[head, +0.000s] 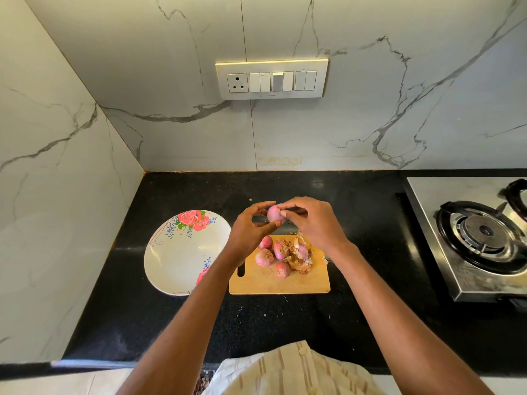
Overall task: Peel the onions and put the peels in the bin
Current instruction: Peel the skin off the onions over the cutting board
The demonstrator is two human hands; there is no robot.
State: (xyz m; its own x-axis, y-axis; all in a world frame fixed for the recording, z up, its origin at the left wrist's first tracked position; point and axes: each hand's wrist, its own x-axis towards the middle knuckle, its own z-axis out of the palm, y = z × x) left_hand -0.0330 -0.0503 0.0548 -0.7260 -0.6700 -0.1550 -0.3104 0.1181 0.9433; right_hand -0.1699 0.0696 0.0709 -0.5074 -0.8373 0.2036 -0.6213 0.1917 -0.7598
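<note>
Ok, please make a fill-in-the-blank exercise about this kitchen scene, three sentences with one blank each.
1. The left hand holds a peeled ___ above the counter.
2. The loose peels lie on the wooden ___ board.
3. The flowered plate stands to the ___ of that board.

Missing words: onion; cutting; left

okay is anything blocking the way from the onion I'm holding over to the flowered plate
Nothing visible does. The onion is held above the counter in the left hand, and the plate lies to its left with only bare black counter between.
</note>
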